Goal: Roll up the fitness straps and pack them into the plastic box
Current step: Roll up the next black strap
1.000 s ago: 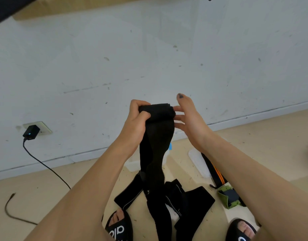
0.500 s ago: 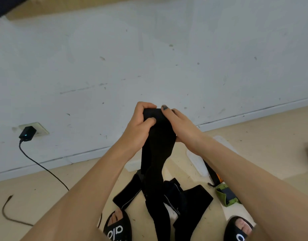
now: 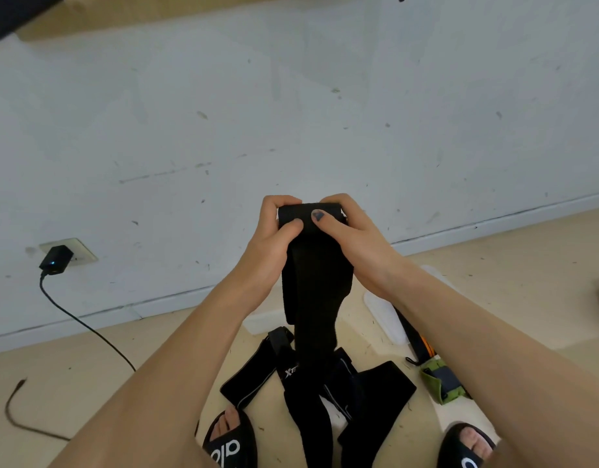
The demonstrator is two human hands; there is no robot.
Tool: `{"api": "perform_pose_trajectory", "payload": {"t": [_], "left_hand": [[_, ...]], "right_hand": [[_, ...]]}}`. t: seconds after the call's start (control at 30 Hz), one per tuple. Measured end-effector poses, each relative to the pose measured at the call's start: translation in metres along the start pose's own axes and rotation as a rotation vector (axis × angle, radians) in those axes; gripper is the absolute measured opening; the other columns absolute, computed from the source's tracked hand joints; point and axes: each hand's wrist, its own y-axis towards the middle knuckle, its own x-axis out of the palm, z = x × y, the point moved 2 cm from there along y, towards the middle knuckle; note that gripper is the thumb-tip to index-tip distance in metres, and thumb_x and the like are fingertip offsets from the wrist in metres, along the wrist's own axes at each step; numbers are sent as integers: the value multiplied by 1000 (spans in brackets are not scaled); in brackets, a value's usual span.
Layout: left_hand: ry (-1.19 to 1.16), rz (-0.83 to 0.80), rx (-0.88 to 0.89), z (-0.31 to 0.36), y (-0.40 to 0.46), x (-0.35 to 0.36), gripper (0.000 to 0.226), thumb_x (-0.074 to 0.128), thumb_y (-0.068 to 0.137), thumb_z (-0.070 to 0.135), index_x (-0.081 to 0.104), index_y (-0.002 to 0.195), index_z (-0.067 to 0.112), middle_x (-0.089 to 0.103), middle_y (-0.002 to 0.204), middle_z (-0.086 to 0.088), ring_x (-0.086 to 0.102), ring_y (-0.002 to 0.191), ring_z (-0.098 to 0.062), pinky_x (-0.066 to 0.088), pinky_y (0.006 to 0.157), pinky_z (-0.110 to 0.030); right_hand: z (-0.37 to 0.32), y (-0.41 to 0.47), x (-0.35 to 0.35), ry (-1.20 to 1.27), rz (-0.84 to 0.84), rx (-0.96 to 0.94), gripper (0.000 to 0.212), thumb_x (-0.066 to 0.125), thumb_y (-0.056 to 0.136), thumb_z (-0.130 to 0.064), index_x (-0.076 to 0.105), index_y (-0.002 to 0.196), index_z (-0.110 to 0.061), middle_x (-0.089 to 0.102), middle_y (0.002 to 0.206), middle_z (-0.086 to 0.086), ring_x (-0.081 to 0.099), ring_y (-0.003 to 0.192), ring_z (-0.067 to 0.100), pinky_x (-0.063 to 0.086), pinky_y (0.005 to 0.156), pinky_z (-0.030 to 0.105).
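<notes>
Both hands hold the rolled top of a black fitness strap (image 3: 316,282) in front of the wall (image 3: 291,113). The left hand (image 3: 274,238) has its grip closed round the roll's left end, thumb pressed on the front. The right hand (image 3: 352,238) grips the roll's right end. The strap's loose length hangs below the roll to the floor (image 3: 89,366), among other black straps (image 3: 375,393). A plastic box (image 3: 382,309) lies partly hidden below the right hand.

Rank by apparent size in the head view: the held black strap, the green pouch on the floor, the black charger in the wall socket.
1. black strap, by far largest.
2. green pouch.
3. black charger, smallest, though it sits farther from the camera.
</notes>
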Motion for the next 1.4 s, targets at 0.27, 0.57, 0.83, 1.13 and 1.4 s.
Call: {"api": "perform_pose_trajectory", "payload": {"t": [0.27,0.57,0.83,1.13,1.4], "left_hand": [[118,66,70,4,-6,4,29,45,100,0,49,110,27,63,109,2,63,95,-5,49,81,-23],[-47,16,4,0,-5,9,9,41,109,24,48,105,19,62,103,3,63,92,-7,52,83,-28],[2,-12,-60,-1,-3,1,26,46,108,20,45,130,34,62,115,-5,68,96,-12,55,77,-26],[114,35,54,0,-4,-3,30,44,106,3,40,119,30,57,118,-3,64,102,-8,55,90,-27],[154,26,-12,-5,-8,4,38,39,106,10,34,137,31,54,124,-2,61,105,-11,48,77,-18]], "right_hand": [[8,0,5,14,-21,190,49,52,102,-57,48,134,-21,64,127,3,69,115,19,56,103,49],[8,-3,5,74,50,121,23,54,106,-35,55,125,-22,66,123,4,68,109,17,54,83,31],[4,-2,3,77,48,47,24,59,104,-22,55,128,-21,63,120,5,68,104,17,59,83,29],[12,1,9,31,42,167,38,56,101,-53,58,125,-22,72,120,2,71,110,17,56,103,44],[16,-3,18,5,95,192,40,46,106,-50,46,133,-20,65,118,0,66,105,14,55,91,34]]}}
